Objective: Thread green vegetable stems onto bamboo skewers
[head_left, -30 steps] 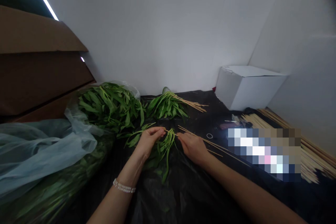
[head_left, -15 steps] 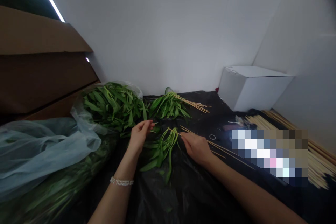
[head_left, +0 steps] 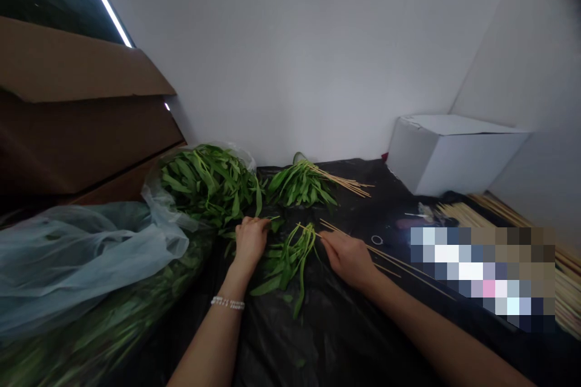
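So the thing I'm watching over the head feed is a thin, straight, pale wooden stick (head_left: 316,233) with a cluster of long green leaves (head_left: 302,254) hung on it by the stems. It pokes out left of the right hand (head_left: 344,254), long axis running roughly crosswise, bare tip pointing at the left hand (head_left: 250,239). That's the relation I'd care about: tip and left hand are near each other but apart, and the right hand is the nearer one since it's actually on the stick.

Right hand's pinched down on the stick's other end, fingers folded. Left hand is curled nearly closed, back towards me, with a thin green stem (head_left: 273,217) sticking out past its fingertips; I can't see the thumb, but it looks like a pinch.

More loose wooden sticks (head_left: 408,269) lie just beside the right hand, on its right. Beyond both hands there's a leafy green bunch with pale sticks (head_left: 302,184), and past the left hand a clear plastic bag stuffed with green leaves (head_left: 206,181). All on crinkly black plastic sheeting (head_left: 272,351).
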`<act>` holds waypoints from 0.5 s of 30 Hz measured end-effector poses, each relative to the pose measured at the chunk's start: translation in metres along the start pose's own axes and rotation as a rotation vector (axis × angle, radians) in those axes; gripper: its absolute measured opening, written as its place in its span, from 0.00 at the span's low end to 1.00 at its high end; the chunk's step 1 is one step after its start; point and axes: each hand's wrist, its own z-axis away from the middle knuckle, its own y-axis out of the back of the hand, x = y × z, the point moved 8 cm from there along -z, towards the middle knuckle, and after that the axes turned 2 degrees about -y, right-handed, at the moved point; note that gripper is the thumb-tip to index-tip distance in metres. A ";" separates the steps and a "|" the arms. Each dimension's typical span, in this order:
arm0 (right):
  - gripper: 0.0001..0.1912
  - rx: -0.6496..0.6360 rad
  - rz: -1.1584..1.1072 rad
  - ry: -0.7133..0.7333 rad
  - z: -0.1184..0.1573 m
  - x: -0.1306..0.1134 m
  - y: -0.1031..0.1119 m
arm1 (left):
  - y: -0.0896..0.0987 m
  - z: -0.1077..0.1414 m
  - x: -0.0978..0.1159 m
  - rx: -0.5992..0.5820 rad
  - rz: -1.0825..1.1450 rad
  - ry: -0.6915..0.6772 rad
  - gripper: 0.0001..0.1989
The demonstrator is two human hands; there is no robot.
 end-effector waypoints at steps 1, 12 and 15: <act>0.14 0.002 0.001 0.000 0.000 0.000 0.000 | 0.007 0.001 -0.001 0.057 0.001 0.021 0.12; 0.14 -0.041 -0.004 -0.028 -0.002 -0.001 0.001 | 0.022 -0.003 0.007 0.170 1.177 0.162 0.16; 0.13 -0.057 0.011 -0.036 -0.003 0.000 0.000 | 0.002 -0.002 0.024 -0.030 1.367 0.203 0.22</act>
